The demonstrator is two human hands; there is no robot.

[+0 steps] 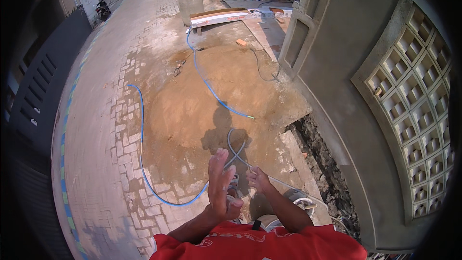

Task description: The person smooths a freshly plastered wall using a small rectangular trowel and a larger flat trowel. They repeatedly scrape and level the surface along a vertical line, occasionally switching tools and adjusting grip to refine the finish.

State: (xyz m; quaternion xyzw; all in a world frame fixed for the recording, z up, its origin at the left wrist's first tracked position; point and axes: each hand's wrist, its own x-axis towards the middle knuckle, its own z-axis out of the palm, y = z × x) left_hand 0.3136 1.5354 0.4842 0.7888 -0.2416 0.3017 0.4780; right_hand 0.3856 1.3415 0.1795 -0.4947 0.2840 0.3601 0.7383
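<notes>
Head view, left hand point(220, 180) fingers spread flat, right hand point(259, 179) fingers pinching thin clear hose point(237, 153), sandy dirt point(216, 86)

Long white and orange printed cardboard box point(226, 17), lying flat across low supports at the paved lane's far end.
</notes>
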